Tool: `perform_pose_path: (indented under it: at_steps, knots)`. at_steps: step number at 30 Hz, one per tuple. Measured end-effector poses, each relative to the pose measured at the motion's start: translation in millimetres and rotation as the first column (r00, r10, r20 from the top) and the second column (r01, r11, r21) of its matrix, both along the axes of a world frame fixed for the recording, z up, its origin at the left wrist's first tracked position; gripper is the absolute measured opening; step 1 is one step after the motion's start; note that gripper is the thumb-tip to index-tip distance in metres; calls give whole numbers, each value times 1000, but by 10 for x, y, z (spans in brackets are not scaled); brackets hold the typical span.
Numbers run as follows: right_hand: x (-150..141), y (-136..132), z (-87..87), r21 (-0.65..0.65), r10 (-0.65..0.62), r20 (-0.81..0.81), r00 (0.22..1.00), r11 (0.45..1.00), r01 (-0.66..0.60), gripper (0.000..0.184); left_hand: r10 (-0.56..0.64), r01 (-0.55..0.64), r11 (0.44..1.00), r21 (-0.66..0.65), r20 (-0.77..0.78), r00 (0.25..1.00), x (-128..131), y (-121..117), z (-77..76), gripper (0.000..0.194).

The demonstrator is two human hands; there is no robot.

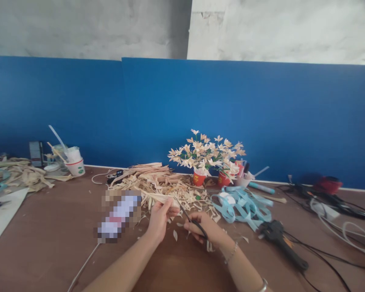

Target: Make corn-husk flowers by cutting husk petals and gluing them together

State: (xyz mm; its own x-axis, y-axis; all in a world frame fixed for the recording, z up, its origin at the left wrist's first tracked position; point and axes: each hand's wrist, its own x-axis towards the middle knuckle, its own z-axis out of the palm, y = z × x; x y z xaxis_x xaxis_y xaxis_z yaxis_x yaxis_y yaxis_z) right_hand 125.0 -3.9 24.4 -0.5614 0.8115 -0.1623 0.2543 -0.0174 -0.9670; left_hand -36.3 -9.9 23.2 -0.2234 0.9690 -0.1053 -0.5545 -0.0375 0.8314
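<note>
Pinched in my left hand (162, 219) is a pale strip of dried husk (158, 197), its far end pointing up and left over the pile. My right hand (204, 228) grips dark-handled scissors (197, 225), whose blades reach up and left close to the strip's right end. Whether the blades touch it I cannot tell. Beneath and beyond both hands lies a heap of husk strips and cut scraps (170, 184). A loose petal-shaped piece (175, 235) rests on the table between my hands.
Red paper cups (199, 178) hold husk flowers (207, 152) behind the heap. Light-blue ribbon (243, 207) and a black glue gun (284, 243) with cords lie right. A blurred-out phone (118, 217) with a cable lies left. Further left stands a white cup (76, 167). A blue partition (231, 97) closes the back.
</note>
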Motion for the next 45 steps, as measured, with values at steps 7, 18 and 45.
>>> perform_pose_path:
  at_steps: [7,18,45]
  knots:
    - [3,-16,31,15,22,-8,1000,1000,-22,33,5,-5,1000,-2,-83,997,-20,32,-18,32]
    - [41,9,17,24,62,34,998,998,-63,35,-11,8,1000,-16,-224,975,-82,32,55,32]
    - [196,-14,216,21,169,318,933,983,-185,22,-313,305,946,-112,-567,762,-339,166,-8,27]
